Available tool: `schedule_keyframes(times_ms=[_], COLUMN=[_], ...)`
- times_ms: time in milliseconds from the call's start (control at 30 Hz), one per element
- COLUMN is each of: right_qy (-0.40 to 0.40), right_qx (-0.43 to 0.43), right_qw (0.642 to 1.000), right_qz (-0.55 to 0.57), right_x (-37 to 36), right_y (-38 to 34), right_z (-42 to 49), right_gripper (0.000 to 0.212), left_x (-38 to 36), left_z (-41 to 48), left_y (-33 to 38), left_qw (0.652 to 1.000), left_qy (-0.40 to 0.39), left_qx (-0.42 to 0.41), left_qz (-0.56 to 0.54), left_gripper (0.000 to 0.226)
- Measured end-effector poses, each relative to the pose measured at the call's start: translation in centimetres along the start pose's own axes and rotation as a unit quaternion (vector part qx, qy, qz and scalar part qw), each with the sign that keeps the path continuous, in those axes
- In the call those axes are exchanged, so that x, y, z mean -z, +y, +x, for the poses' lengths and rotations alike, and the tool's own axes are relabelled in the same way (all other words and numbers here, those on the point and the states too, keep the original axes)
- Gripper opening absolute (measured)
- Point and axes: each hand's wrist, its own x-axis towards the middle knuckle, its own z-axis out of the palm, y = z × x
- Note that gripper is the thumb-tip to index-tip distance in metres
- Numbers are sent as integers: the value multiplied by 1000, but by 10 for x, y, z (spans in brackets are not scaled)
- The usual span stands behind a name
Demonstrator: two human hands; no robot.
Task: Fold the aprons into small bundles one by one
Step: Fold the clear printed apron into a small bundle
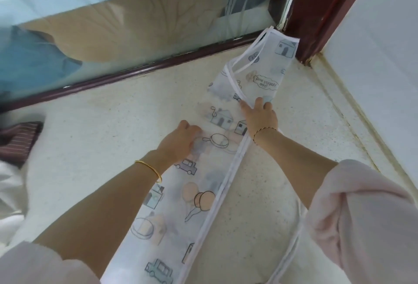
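I read bright, soft, even light across the pale floor [90,148]; only faint shadows sit under the forearms [294,159]. Hazy reflections wash the glass panel [135,23]. Straight lines bow toward the edges and focus is mildly soft, though the apron [203,193] print reads clearly.

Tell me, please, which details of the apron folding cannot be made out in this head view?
Head view only:
apron: near end cut off by the bottom edge.
left hand: fingertips hidden by its own back; pinching or pressing is unclear.
strap: its end hidden under the right sleeve.
striped cloth: cut by the left edge and blurred; kind unclear.
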Motion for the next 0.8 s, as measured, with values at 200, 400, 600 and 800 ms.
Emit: schedule_keyframes(times_ms=[200,400,600,800], right_qy=[74,-23,47,3], right_qx=[76,196,135,225], right_qw=[994,976,989,969], right_qz=[6,87,35,105], right_x=[-5,-44,-52,-93], right_y=[-39,-94,-119,-173], right_z=[-43,-135,-168,-240], right_gripper=[40,42,32,21], left_x=[-17,-29,-46,-78], left_z=[-37,-65,-157,-238], left_y=[-15,-38,-72,-73], left_qw=[999,999,971,931], left_qy=[-24,-13,-105,-174], left_qx=[23,-31,-159,-273], left_qz=[4,-3,147,170], left_gripper=[59,50,54,24])
